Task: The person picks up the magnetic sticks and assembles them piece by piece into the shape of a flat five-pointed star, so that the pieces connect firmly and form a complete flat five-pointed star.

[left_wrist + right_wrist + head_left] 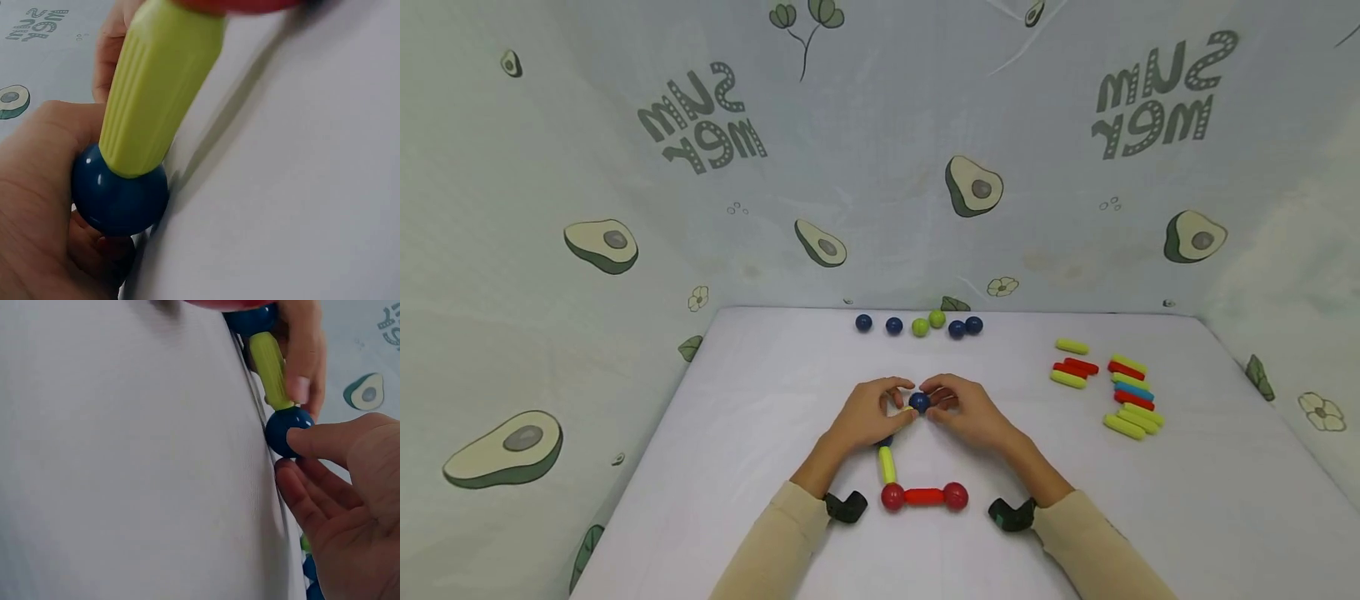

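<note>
A chain of magnetic-looking balls and rods lies before me. My right hand (966, 410) pinches a blue ball (919, 402) between thumb and fingers. That ball meets the end of a yellow-green rod (270, 369), which my left hand (867, 414) grips, thumb along its side. At the rod's other end is a second blue ball (119, 197), partly hidden by the left hand in the head view. From it another yellow-green rod (887, 465) runs to a red ball (892, 497). A red rod (924, 497) joins this to another red ball (956, 497).
Blue balls (893, 326) and green balls (920, 327) line the far edge of the white table (760, 400). To the right lie several loose yellow, red and blue rods (1133, 389). A patterned cloth (895, 150) hangs behind the table.
</note>
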